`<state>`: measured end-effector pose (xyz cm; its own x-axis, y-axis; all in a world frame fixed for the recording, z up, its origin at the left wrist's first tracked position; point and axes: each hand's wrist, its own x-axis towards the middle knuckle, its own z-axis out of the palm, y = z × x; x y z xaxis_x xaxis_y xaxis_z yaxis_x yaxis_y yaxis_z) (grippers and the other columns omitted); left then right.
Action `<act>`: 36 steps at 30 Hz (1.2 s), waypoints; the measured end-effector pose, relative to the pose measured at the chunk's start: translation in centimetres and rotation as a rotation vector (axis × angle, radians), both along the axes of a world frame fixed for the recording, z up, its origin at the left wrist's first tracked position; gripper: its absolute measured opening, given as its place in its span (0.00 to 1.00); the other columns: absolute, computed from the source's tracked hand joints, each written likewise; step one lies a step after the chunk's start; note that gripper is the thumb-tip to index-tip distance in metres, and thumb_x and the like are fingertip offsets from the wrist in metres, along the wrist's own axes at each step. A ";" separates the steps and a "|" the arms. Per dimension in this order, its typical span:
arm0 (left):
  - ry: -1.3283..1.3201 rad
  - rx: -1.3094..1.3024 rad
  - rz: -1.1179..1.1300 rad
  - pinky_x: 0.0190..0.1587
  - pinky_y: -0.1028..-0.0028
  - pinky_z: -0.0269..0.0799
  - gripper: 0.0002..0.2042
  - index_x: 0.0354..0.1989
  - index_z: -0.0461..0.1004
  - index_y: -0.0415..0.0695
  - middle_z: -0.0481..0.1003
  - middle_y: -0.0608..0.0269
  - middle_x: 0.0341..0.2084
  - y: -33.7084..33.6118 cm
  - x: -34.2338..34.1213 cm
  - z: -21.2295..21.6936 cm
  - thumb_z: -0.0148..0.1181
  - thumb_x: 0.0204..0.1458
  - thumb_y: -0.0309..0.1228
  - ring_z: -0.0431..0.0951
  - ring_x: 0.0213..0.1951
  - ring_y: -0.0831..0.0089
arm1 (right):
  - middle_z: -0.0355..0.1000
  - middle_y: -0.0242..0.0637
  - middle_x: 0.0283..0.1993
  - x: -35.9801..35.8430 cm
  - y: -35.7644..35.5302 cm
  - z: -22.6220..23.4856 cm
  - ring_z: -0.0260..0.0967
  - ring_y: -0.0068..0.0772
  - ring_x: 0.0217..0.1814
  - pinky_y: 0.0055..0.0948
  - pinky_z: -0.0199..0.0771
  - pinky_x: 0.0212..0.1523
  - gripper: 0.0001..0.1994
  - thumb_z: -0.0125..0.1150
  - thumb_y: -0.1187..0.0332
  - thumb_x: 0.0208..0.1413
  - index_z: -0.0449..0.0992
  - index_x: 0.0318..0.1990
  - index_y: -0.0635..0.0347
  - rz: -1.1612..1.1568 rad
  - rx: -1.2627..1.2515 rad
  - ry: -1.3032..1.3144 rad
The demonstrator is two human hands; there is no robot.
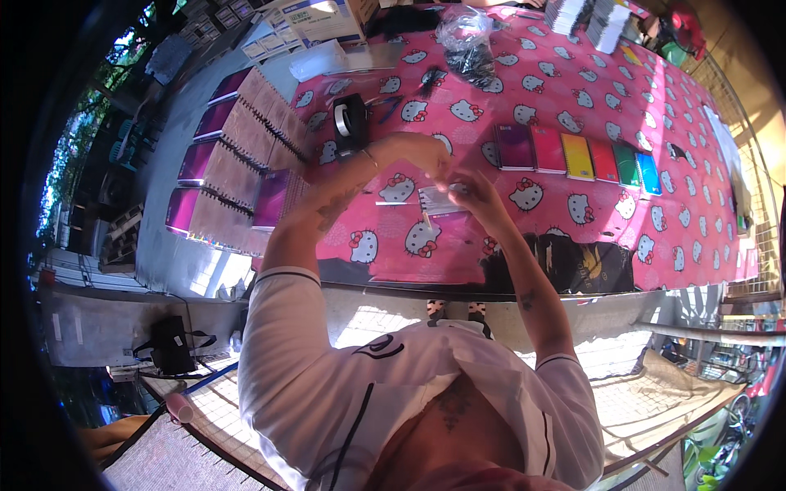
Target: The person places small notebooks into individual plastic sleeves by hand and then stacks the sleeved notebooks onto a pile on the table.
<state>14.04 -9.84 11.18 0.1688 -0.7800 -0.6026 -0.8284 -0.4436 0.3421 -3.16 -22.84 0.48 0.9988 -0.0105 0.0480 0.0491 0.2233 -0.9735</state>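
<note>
A small spiral notebook with white pages [438, 201] is in front of me on the pink table cover. My right hand [477, 199] has its fingers closed on the notebook's upper right part. Just above it, my left hand [424, 155] bends over with its fingers pinched together, close to the right fingertips. Whatever the left fingers pinch is too small to make out. A pale strip [391, 203] lies left of the notebook. Beyond my left forearm stands a black tape dispenser [350, 121], and a blue-handled tool [390, 109] lies beside it.
Stacks of purple-covered spiral notebooks [214, 159] fill the table's left side. To the right is a row of small coloured notebooks [579, 155]. Clear plastic bags [467, 41], a cardboard box [321, 20] and white stacks [607, 24] stand at the back. Torn black material [565, 262] covers the near edge.
</note>
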 end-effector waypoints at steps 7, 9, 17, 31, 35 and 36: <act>0.686 -0.811 0.798 0.40 0.73 0.69 0.15 0.51 0.72 0.42 0.72 0.68 0.39 9.3 -1.3 -12.2 0.51 0.65 0.40 0.71 0.39 0.80 | 0.72 0.39 0.50 -1.2 1.6 -0.4 0.70 0.27 0.51 0.27 0.73 0.49 0.29 0.68 0.75 0.53 0.63 0.61 0.61 -0.056 0.263 -0.204; 0.139 -1.152 1.094 0.41 0.69 0.71 0.16 0.54 0.69 0.42 0.73 0.61 0.41 9.4 -8.2 -7.2 0.55 0.63 0.38 0.72 0.40 0.76 | 0.72 0.38 0.49 -2.3 1.2 -2.2 0.70 0.27 0.52 0.26 0.72 0.51 0.28 0.69 0.74 0.52 0.63 0.59 0.62 -0.106 -0.005 -0.114; -1.145 -0.945 0.920 0.65 0.51 0.60 0.40 0.65 0.65 0.58 0.63 0.37 0.61 16.5 -16.3 2.7 0.71 0.37 0.33 0.61 0.64 0.40 | 0.62 0.47 0.65 2.5 12.4 8.1 0.66 0.38 0.61 0.37 0.63 0.62 0.24 0.53 0.59 0.67 0.59 0.66 0.57 0.412 0.630 0.018; -1.306 -0.904 0.883 0.63 0.50 0.60 0.32 0.63 0.65 0.41 0.61 0.41 0.63 17.9 -12.1 1.6 0.66 0.48 0.36 0.65 0.61 0.41 | 0.68 0.41 0.60 -3.8 -0.9 -2.0 0.67 0.33 0.63 0.34 0.68 0.57 0.24 0.56 0.57 0.65 0.66 0.63 0.62 -0.033 -0.187 0.094; -0.463 -0.892 0.557 0.63 0.51 0.61 0.29 0.62 0.66 0.42 0.54 0.39 0.67 2.1 -18.0 -4.9 0.64 0.51 0.36 0.64 0.62 0.42 | 0.65 0.47 0.62 -6.3 -12.7 -3.2 0.67 0.49 0.62 0.40 0.68 0.59 0.26 0.64 0.63 0.57 0.67 0.61 0.62 -0.366 -0.877 -0.052; -0.428 -0.865 0.431 0.64 0.51 0.60 0.29 0.62 0.66 0.43 0.54 0.40 0.67 -1.8 -19.1 -6.6 0.64 0.52 0.36 0.63 0.63 0.43 | 0.64 0.48 0.63 -7.3 -16.2 -3.4 0.64 0.52 0.63 0.42 0.66 0.61 0.27 0.64 0.65 0.55 0.67 0.62 0.61 -0.470 -0.971 -0.011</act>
